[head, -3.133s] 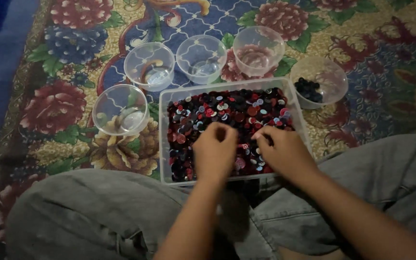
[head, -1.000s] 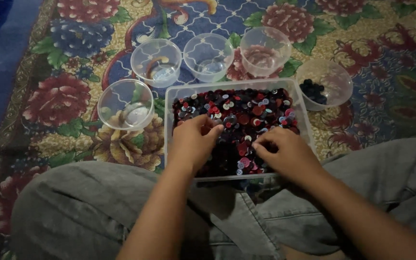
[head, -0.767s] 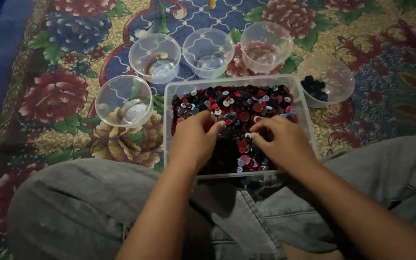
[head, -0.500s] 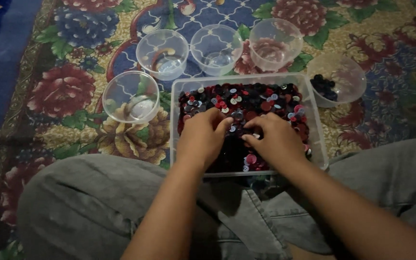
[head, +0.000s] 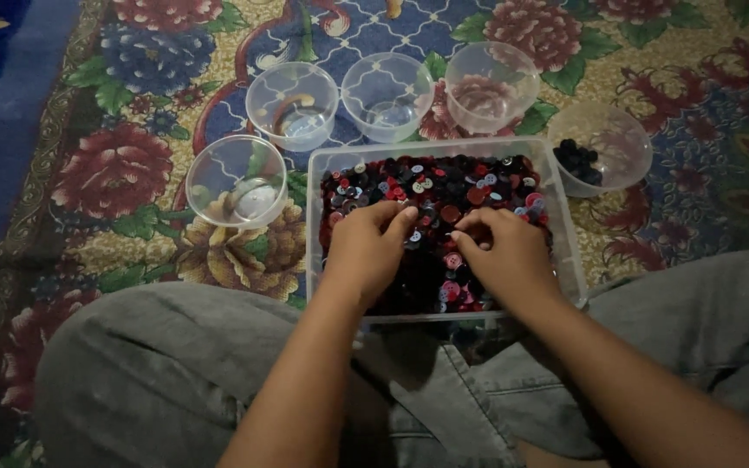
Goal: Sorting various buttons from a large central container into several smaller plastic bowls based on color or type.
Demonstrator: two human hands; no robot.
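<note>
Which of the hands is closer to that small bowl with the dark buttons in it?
Right. The right hand lies in the bin just left of the bowl; the left hand is farther left.

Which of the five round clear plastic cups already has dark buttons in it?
The round clear plastic cup on the far right, beside the rectangular clear bin's right corner. A cluster of dark buttons lies at its left side; the other four cups show none.

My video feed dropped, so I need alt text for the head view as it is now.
Both hands, left hand and right hand, dig into a clear rectangular tub of mixed buttons before crossed legs. Five clear round bowls stand around it on a floral carpet.
</note>
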